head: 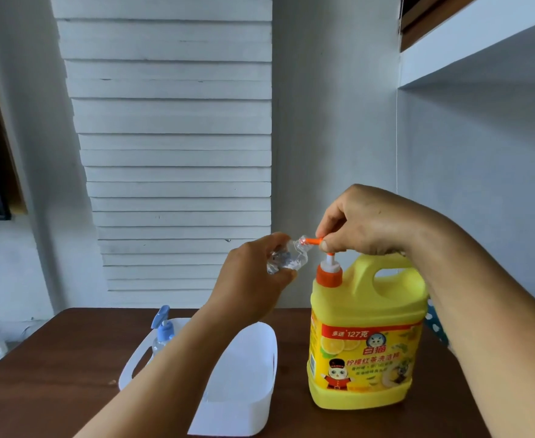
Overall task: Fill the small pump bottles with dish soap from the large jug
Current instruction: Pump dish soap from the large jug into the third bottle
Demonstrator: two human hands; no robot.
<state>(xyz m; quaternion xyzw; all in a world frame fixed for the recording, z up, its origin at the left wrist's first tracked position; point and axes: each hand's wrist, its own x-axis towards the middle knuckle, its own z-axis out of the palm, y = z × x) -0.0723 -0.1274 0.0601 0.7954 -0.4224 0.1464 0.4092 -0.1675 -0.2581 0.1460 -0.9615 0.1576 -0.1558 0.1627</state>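
Note:
A large yellow dish soap jug [367,343] with an orange pump stands on the brown table [54,374], right of centre. My right hand [364,222] rests on top of the orange pump head [315,240] with its fingers curled around it. My left hand [253,279] grips a small clear bottle [291,257], tilted, with its open neck held against the pump's nozzle tip. Another small clear bottle with a blue pump [162,333] stands in a white basket [244,412] at the left.
The white basket sits on the table in front of me, partly under my left forearm. A white slatted shutter and wall rise behind the table. A white shelf juts out at the upper right. The table's left edge lies close to the basket.

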